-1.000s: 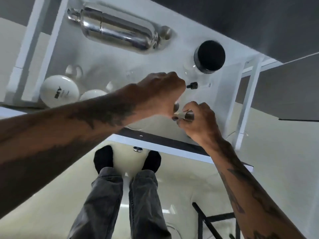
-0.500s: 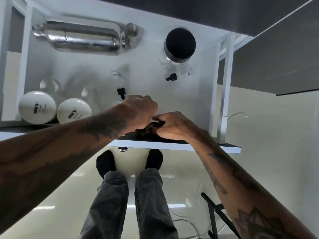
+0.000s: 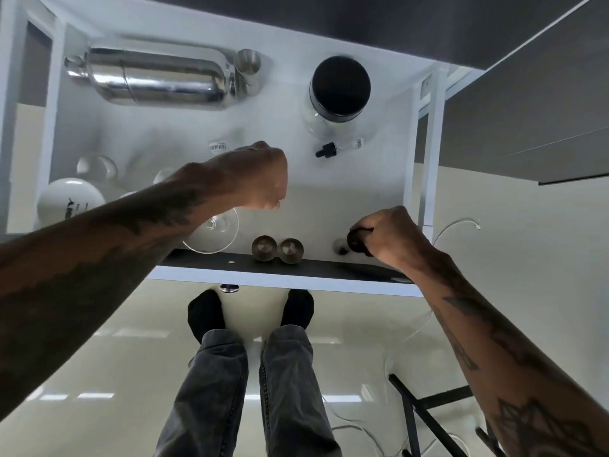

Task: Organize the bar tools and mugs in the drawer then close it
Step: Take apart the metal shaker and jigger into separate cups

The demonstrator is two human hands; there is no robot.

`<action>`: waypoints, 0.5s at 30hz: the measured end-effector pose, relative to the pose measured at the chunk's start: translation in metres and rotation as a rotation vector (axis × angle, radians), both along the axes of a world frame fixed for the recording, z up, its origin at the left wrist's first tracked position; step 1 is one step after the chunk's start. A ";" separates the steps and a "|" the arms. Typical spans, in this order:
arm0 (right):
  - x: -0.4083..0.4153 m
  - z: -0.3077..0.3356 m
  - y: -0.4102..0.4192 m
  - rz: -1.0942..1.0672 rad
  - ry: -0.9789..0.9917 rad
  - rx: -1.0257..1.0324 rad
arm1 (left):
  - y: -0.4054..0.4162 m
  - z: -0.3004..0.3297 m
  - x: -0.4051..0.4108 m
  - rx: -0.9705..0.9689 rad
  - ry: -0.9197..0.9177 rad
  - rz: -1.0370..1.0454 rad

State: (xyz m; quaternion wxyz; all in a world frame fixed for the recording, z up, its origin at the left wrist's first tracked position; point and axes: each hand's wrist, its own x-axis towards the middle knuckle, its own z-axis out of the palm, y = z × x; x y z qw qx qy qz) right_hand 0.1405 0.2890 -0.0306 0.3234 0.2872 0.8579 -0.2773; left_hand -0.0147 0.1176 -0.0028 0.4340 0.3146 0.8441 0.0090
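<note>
The white drawer (image 3: pixel 407 159) stands pulled out below me. A steel cocktail shaker (image 3: pixel 155 79) lies across its back, a steel jigger (image 3: pixel 248 65) beside it. A glass jar with a black lid (image 3: pixel 341 85) stands back right, a small dropper bottle (image 3: pixel 339 148) in front of it. White mugs (image 3: pixel 67 201) sit at the left. Two small steel cups (image 3: pixel 276 249) stand at the front edge, next to a clear glass (image 3: pixel 214 234). My left hand (image 3: pixel 260 178) hovers over the drawer's middle, fingers curled, nothing visible in it. My right hand (image 3: pixel 390 234) grips a small dark round object (image 3: pixel 357 240) at the front right.
The drawer's dark front panel (image 3: pixel 329 267) has a round knob (image 3: pixel 229 287) beneath it. My feet and grey trousers are on the glossy floor below. A black metal frame (image 3: pixel 425 410) and white cables (image 3: pixel 458 225) lie at the right. A dark countertop overhangs the back.
My hands have parted: the left rose over the middle, the right slid to the front right corner with the dark object. The two steel cups now show at the front edge.
</note>
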 end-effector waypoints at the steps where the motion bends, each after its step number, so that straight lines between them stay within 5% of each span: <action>1: -0.004 0.000 -0.002 -0.010 0.038 -0.002 | -0.005 0.000 -0.006 0.070 0.007 0.052; 6: -0.051 -0.002 -0.032 -0.135 0.196 -0.160 | -0.037 0.006 -0.030 0.227 0.036 0.252; 15: -0.091 -0.016 -0.076 -0.238 -0.119 -0.471 | -0.046 -0.022 -0.032 0.148 -0.234 0.199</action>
